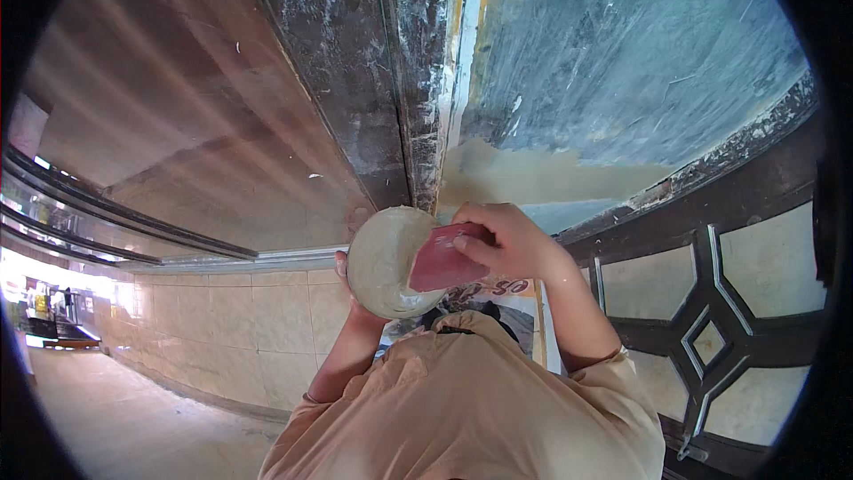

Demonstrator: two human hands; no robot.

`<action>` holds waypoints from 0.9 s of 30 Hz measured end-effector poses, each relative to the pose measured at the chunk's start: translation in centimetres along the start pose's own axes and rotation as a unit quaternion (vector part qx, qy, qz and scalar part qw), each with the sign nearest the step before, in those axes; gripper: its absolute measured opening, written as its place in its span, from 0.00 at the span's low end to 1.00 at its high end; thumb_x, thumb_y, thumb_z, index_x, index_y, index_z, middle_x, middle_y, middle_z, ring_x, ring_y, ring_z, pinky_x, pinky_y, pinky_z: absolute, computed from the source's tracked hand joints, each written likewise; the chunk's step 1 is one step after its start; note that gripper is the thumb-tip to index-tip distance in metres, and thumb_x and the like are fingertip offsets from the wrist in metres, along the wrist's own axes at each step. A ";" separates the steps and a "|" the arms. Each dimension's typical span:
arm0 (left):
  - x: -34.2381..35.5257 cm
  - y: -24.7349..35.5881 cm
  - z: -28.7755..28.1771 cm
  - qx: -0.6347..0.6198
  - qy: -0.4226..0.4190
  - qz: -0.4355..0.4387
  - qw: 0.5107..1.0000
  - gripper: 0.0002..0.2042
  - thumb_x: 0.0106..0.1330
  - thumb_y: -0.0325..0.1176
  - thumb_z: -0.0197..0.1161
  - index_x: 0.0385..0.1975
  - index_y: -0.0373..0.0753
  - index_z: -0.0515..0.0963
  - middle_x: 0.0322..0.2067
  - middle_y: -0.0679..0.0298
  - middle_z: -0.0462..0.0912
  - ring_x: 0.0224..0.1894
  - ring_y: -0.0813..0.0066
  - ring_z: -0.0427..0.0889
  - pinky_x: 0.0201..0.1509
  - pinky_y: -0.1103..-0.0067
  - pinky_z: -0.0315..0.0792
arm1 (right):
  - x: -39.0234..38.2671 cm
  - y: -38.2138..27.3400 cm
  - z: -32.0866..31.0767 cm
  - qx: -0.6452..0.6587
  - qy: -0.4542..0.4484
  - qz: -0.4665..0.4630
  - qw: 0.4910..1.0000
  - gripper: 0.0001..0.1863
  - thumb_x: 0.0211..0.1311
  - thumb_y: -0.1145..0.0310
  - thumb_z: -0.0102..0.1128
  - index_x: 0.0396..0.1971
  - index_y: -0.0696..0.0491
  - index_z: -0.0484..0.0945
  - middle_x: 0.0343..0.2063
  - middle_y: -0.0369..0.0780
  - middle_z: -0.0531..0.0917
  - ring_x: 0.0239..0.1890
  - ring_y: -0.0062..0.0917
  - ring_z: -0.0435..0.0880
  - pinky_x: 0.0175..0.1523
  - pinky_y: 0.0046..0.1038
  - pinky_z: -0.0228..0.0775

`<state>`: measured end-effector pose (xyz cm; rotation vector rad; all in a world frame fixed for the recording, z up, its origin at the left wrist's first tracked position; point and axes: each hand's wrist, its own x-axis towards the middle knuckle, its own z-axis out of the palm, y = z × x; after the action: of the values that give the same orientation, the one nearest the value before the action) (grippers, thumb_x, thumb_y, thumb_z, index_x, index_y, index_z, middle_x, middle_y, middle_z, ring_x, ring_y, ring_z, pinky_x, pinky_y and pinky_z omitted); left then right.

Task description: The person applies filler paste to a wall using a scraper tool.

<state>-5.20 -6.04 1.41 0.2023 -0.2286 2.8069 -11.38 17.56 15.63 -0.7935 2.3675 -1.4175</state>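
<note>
My left hand [359,313] is wrapped round the outside of a round, pale bowl [380,311], with its fingertips showing at the left side. Smooth cream-coloured putty [380,253] lies inside it. In my right hand [514,238] is a dark red, flat putty spreader [447,263], pinched between thumb and fingers. The spreader's edge rests over the right part of the bowl and seems to touch the putty. Beyond the bowl, a wall panel [613,62] has bluish-grey streaks, with a beige band of putty [542,173] along its lower part.
A worn dark wooden frame [355,62] runs beside the panel, and a brown glossy surface [195,98] fills the left. Beige tiles [222,311] cover the low wall. A dark metal door with pale panes [764,267] stands on the right. A printed sheet [524,320] lies below my hands.
</note>
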 end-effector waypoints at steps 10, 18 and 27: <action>-1.0 -0.1 -1.5 0.268 0.126 0.041 0.954 0.47 0.65 0.75 0.39 0.72 0.40 0.60 0.71 0.56 0.63 0.70 0.55 0.65 0.74 0.58 0.58 | 1.6 -1.6 -0.3 -0.031 0.116 0.039 0.992 0.11 0.65 0.67 0.62 0.43 0.56 0.79 0.30 0.47 0.83 0.32 0.41 0.83 0.39 0.33 0.74; -1.1 -1.1 -1.6 0.300 0.224 0.010 0.927 0.52 0.57 0.83 0.37 0.73 0.48 0.58 0.71 0.57 0.61 0.71 0.54 0.62 0.74 0.56 0.57 | 0.4 -1.1 -1.6 -0.126 0.141 0.001 0.982 0.14 0.66 0.67 0.62 0.47 0.57 0.79 0.36 0.51 0.84 0.37 0.47 0.83 0.44 0.39 0.74; 1.2 -5.0 -0.2 0.353 0.259 -0.029 0.899 0.54 0.54 0.84 0.40 0.73 0.45 0.60 0.71 0.55 0.62 0.71 0.52 0.62 0.74 0.53 0.58 | -2.2 -1.1 -5.4 -0.206 0.013 -0.063 0.976 0.11 0.64 0.68 0.63 0.45 0.55 0.80 0.34 0.45 0.82 0.37 0.43 0.81 0.42 0.38 0.73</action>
<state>-4.72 -0.97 2.07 -0.3755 0.9047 2.6301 -11.83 22.35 19.10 -1.0455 2.7161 -0.9881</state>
